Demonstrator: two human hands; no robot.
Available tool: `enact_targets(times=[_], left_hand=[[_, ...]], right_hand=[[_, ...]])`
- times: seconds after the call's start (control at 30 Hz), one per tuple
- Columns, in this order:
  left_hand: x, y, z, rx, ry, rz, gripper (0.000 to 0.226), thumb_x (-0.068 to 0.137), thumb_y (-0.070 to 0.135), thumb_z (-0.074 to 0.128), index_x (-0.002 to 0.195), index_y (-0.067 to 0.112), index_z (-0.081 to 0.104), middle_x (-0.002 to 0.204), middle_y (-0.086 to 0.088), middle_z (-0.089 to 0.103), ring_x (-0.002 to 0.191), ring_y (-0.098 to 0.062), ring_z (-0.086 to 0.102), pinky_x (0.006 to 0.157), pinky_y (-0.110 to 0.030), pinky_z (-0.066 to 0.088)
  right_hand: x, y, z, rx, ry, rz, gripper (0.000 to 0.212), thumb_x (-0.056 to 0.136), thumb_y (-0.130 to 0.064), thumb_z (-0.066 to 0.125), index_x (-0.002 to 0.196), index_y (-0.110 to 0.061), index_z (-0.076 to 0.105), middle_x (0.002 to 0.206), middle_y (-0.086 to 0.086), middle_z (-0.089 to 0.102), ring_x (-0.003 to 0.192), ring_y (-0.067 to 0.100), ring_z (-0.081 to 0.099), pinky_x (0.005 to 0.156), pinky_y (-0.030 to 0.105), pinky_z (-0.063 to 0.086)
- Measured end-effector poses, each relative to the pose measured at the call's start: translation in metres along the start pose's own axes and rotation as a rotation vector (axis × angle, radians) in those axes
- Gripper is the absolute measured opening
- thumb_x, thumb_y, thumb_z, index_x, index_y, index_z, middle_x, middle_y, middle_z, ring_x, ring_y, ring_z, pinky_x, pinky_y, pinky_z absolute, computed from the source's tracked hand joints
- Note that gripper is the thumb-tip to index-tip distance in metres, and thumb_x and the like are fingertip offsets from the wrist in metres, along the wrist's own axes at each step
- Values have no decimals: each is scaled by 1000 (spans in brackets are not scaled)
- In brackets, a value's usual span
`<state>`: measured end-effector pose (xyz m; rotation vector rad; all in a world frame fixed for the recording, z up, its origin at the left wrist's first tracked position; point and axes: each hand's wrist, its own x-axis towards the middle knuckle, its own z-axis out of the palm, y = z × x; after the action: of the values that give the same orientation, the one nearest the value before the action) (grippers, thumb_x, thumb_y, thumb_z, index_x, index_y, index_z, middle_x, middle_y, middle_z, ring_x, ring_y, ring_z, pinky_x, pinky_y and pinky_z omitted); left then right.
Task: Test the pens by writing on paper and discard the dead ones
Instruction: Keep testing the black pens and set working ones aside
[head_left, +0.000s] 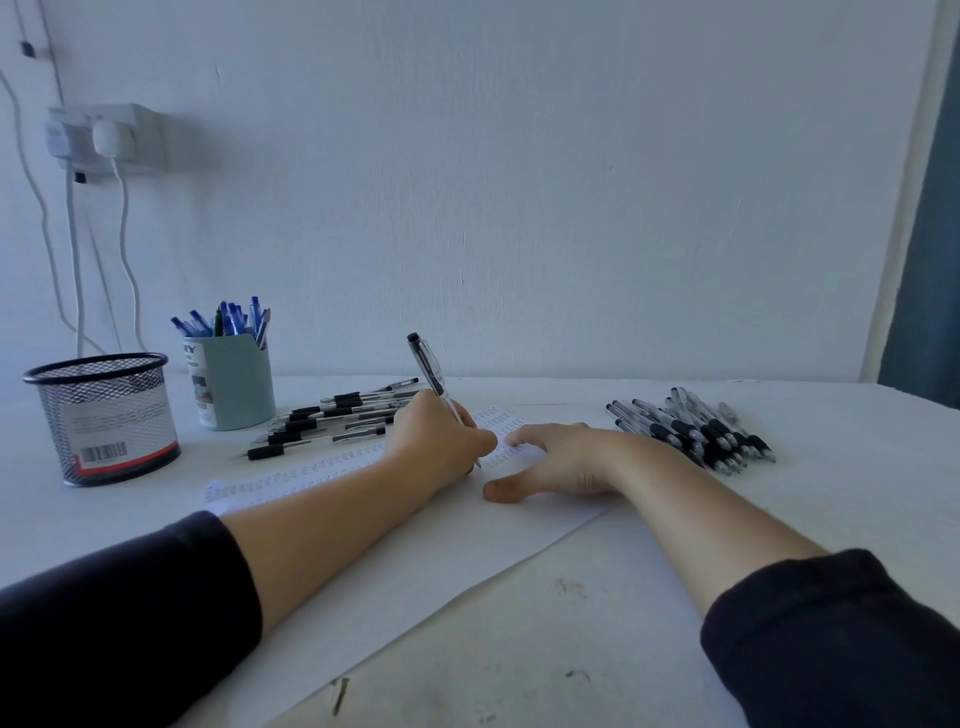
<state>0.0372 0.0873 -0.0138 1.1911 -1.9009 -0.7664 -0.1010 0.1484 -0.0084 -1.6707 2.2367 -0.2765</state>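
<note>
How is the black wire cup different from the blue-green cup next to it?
The mesh cup is black see-through wire; the pale teal cup has solid walls. No pens show in the mesh cup, while the teal cup holds blue pens. The mesh cup looks wider. Both stand upright on the table.

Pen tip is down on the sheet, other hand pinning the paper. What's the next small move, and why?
Probably pull a short stroke and watch for ink. The left hand grips the pen with its tip on the paper, beside rows of earlier marks; the right hand lies flat, holding the sheet. Whether this pen writes cannot be told yet.
</note>
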Motion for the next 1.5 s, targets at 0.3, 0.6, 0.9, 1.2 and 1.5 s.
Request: enact_targets(times=[0.3,0.6,0.9,1.2,1.5], left_hand=[[-1,1,0,15,-8,17,10,71,10,66,62,11,61,55,-2,62,53,-12,52,54,-22,44],[-3,0,1,17,-15,40,11,70,11,65,60,12,61,52,0,61,51,-10,51,52,-19,39],[-2,1,1,47,-10,36,13,70,11,65,58,12,60,56,-5,62,55,-16,55,57,-24,45],[-3,1,1,50,-2,36,14,70,11,66,58,12,59,56,-3,62,57,-16,55,58,-25,45],[4,4,-18,-542,80,-108,40,96,30,43,64,9,55,63,-5,57,54,-15,42,51,-26,32]], right_hand=[[0,0,0,10,-4,-9,96,59,-79,64,143,-49,27,155,1,22,141,24,24,114,45,24],[-4,-3,-1,10,1,-16,91,64,-76,63,143,-47,28,154,2,24,140,23,26,113,43,25],[-11,-5,-2,4,-8,-43,87,72,-71,61,146,-43,25,156,-2,22,143,20,19,114,41,22],[-8,-5,-2,19,-10,-29,89,67,-74,63,144,-46,27,155,-1,23,142,20,22,113,41,24],[-1,1,-1,55,33,-43,89,62,-74,67,140,-47,34,154,-4,26,139,21,29,112,41,25]])
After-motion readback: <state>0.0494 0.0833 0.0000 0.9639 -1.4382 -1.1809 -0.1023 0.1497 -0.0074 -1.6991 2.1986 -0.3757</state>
